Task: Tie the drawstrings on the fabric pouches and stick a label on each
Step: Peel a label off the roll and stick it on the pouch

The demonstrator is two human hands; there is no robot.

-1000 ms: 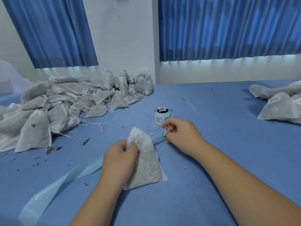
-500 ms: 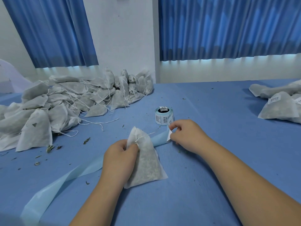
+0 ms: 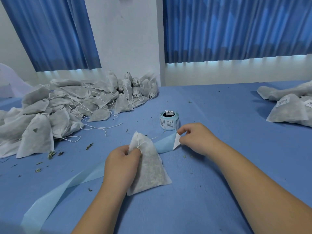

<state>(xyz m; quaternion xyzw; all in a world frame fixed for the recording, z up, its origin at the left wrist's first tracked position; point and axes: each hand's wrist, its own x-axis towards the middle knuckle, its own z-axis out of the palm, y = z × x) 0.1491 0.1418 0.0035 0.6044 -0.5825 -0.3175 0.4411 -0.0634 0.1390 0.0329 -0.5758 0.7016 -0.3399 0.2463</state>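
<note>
now the right hand (image 3: 194, 139) pinched the label (image 3: 177, 142), peeled further off the strip (image 3: 162, 146) than before. the left hand (image 3: 121, 164) gripped the pouch (image 3: 150, 168), seemingly ready for labelling.

Bare tabletop (image 3: 228, 125) runs open between label roll (image 3: 169, 120) and right-hand pouches (image 3: 287, 109); heaped pouches (image 3: 70, 107) block the left.

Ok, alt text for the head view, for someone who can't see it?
The right hand pinches a white label partly lifted off the blue backing strip while the left hand grips a pouch on the table. A label roll stands behind; a pouch pile lies at left.
</note>
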